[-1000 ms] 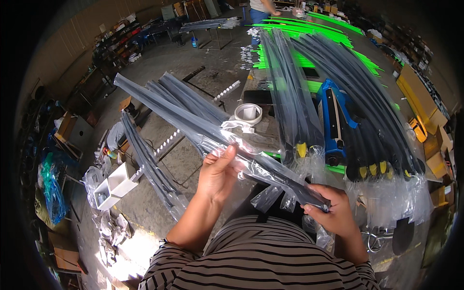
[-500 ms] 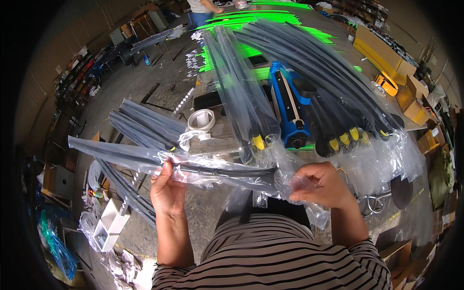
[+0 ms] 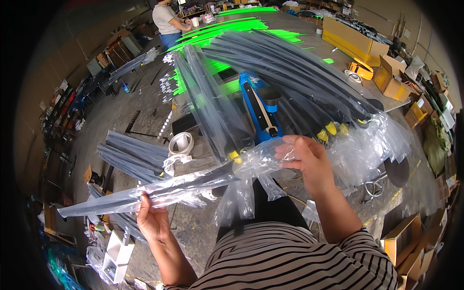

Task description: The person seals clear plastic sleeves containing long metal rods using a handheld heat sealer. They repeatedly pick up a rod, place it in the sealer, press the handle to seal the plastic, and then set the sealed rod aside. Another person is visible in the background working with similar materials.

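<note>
A long dark rod-like item, wider toward its right end, lies inside a clear plastic sleeve [image 3: 193,183] that slants across my front. My left hand [image 3: 153,220] grips the sleeve toward its narrow left end, thumb on top. At the other end, my right hand [image 3: 309,162] pinches the loose, crinkled plastic beyond the dark item. Just past that hand, on the table, sits a blue bag sealer [image 3: 251,108] with a black arm. Bundles of similar sleeved items [image 3: 208,106] lie to its left, and more sleeved items [image 3: 299,72] are fanned out at its right, some showing yellow tabs.
A white tape roll [image 3: 181,143] is on the table's left, near another sleeved bundle [image 3: 130,154]. Bright green rods [image 3: 222,29] cover the far table, where another person [image 3: 166,21] stands. Cardboard boxes [image 3: 401,239] and a white box [image 3: 117,256] flank me.
The sleeve has tilted, its right end raised toward the sealer and its left end lowered. My right hand has moved up and away from me. The view has shifted right.
</note>
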`<move>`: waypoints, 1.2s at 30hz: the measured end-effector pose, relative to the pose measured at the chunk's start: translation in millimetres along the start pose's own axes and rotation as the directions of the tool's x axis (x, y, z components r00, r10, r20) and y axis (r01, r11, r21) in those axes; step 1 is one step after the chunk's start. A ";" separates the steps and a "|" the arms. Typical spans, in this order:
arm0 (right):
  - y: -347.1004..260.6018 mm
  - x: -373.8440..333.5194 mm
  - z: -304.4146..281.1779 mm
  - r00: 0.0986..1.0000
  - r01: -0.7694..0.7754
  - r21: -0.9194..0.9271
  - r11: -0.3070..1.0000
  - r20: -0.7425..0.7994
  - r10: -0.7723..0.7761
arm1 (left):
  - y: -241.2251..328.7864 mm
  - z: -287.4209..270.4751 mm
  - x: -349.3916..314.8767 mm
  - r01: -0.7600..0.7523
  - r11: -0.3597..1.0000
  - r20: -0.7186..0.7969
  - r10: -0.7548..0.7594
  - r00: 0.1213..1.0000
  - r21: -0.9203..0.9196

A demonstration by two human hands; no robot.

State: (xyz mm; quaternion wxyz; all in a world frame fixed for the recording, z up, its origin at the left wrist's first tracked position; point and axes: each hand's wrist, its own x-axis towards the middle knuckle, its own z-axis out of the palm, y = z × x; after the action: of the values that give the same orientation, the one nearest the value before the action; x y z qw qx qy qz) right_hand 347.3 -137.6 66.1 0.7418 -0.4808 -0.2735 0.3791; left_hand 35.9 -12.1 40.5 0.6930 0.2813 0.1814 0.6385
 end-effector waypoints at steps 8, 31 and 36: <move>4.3 16.2 -15.8 0.813 0.476 -0.112 0.872 -0.320 -0.485 | 13.7 -14.7 4.0 -0.061 0.998 0.014 0.061 0.998 0.008; 8.4 14.9 4.2 0.863 0.426 -0.262 0.866 -0.168 -0.476 | 13.0 -14.7 4.7 -0.100 0.995 -0.039 0.100 0.994 0.004; 1.1 16.7 15.9 0.996 0.056 -0.071 0.996 -0.062 -0.060 | 11.0 -22.5 6.1 -0.077 0.997 -0.041 0.076 0.996 -0.012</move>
State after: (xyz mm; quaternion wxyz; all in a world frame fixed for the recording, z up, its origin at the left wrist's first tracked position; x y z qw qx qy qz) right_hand 344.1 -115.5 71.9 0.7437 -0.5102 -0.2764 0.3321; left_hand 14.3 -2.2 30.5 0.6662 0.2704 0.1801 0.6713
